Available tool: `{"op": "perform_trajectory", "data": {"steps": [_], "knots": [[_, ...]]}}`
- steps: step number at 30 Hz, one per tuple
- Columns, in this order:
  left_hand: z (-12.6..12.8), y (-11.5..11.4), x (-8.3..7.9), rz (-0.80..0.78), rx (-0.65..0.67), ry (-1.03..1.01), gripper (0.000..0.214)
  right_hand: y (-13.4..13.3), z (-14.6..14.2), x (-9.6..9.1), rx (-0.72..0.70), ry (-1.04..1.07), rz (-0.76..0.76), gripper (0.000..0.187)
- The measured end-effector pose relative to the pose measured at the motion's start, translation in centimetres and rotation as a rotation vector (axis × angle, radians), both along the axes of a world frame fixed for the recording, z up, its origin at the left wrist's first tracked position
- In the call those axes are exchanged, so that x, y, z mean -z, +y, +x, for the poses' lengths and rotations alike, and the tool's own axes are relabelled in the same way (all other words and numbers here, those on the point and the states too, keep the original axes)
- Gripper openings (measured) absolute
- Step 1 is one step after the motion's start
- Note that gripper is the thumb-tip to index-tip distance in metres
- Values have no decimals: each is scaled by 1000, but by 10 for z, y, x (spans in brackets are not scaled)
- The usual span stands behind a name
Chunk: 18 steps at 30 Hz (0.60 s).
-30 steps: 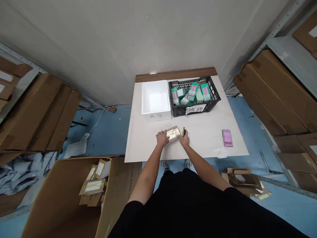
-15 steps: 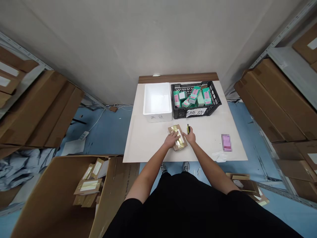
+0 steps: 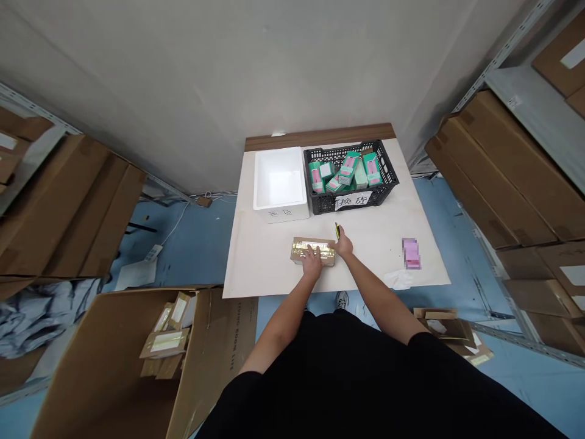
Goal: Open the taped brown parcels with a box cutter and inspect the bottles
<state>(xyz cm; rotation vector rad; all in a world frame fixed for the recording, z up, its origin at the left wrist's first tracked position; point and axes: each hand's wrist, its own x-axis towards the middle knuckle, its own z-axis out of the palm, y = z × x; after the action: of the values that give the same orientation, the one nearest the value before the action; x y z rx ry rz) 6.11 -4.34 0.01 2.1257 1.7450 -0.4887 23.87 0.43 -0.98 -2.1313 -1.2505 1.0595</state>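
A small cardboard box (image 3: 299, 245) sealed with shiny yellowish tape lies lengthwise across the near-middle of the white table (image 3: 256, 262). My left hand (image 3: 312, 263) rests on its top and front edge, fingers spread. At the box's right end is my right hand (image 3: 343, 245), closed around a black and yellow utility knife (image 3: 338, 231) that points up and away from me; its fingers touch the box's corner. I cannot make out whether the blade is out.
Behind the box stand a white foam bin (image 3: 281, 211) and a black crate (image 3: 388, 187) of green and pink boxes. A pixelated pink item (image 3: 411, 253) and crumpled white plastic (image 3: 398, 279) lie at right. A large carton (image 3: 114, 299) holding parcels is on the floor at left.
The cardboard box has turned from slanting away from me to lying sideways, and both hands have moved with it. The knife stays in my right hand. The view has shifted slightly.
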Motion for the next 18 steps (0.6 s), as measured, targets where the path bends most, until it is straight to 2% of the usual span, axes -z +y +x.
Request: {"op": "perform_trajectory", "data": {"steps": [2, 5, 8, 11, 18], "knots": [[5, -3, 0, -2, -20, 9, 93, -1, 9, 1, 17, 63, 42, 95], [6, -3, -2, 26, -25, 33, 89, -31, 25, 8, 94, 275, 50, 73], [6, 0, -4, 54, -35, 61, 86, -73, 38, 16, 89, 495, 16, 73], [8, 4, -5, 55, -38, 73, 87, -96, 41, 18, 68, 607, -1, 75], [10, 11, -5, 23, -35, 110, 90, -82, 31, 11, 77, 682, -53, 69]]}}
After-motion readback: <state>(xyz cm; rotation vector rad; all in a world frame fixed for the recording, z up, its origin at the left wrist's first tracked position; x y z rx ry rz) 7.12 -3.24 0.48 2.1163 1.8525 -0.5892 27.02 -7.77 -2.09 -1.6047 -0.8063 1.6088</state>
